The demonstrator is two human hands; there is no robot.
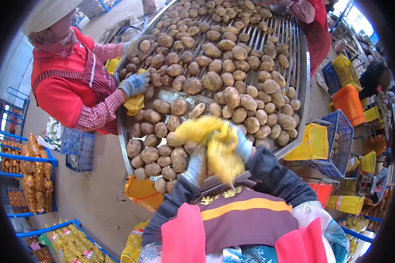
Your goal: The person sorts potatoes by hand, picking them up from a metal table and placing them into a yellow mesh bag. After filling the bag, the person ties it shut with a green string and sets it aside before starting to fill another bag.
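Potatoes (211, 81) cover the metal roller table (303, 83) in front of me. At its near edge, a blurred yellow mesh cloth (221, 153) hangs from my right hand (242, 142), whose gloved fingers are closed around it. My left hand (196, 164), in a dirty pale glove, is just left of the cloth beside the nearest potatoes; its fingers are smeared and partly hidden by the yellow cloth.
A co-worker in red (66, 74) stands at the left, gloved hands over the potatoes, one with a yellow cloth. Another person's sleeve (303, 11) shows at the top right. Blue crates (338, 140) stand at the right, an orange crate (142, 193) below the table's left corner.
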